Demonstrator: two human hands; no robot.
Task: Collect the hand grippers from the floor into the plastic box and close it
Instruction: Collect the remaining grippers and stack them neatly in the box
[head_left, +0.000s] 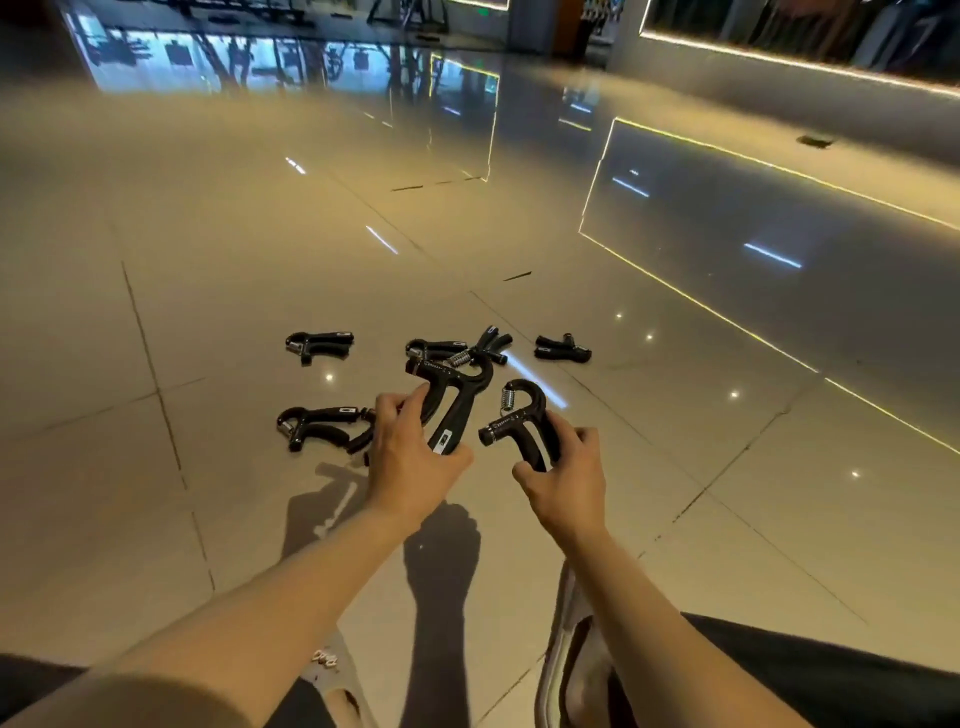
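Left hand (410, 457) holds one hand gripper (457, 400), right hand (566, 478) a second gripper (519, 421), fingers curled round the handles. The nearest floor gripper (322, 426) lies crosswise just left of the left hand; no plastic box shows.

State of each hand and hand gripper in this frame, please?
left hand: grips left-held gripper
right hand: grips right-held gripper
far-left gripper: lying on floor
near-left gripper: lying on floor
centre pair: on floor, close together
far-right gripper: lying on floor
plastic box: not in view

Black hand grippers (451, 400), glossy beige floor (208, 260)
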